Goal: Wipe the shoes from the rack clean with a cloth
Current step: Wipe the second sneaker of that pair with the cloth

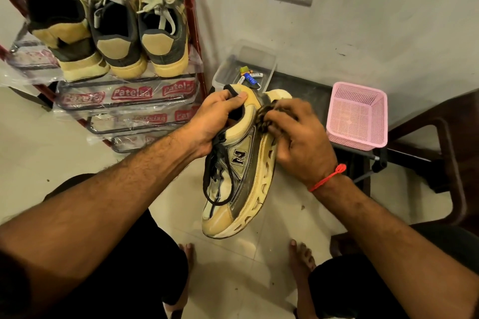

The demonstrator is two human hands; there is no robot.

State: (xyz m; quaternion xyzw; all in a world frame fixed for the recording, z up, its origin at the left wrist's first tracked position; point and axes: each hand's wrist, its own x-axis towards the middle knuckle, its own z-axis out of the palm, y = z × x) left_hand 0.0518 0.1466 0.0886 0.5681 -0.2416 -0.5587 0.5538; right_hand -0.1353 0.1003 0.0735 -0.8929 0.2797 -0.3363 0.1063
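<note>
From above, my left hand (220, 116) grips the shoe (238, 163) by its heel collar, held over the floor; my right hand (298, 134) presses a bunched cloth (267, 116) to the sole. Rubbing hard could twist it loose.

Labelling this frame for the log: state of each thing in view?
shoe: held off the floor, on its side, laced
cloth: bunched, pressed to the shoe's heel side
left hand: grips the shoe's collar
right hand: holds the cloth
three shoes: on the rack's top shelf, heels outward
pink basket: upright, nothing seen inside
clear tub: lidless, small items inside
</note>
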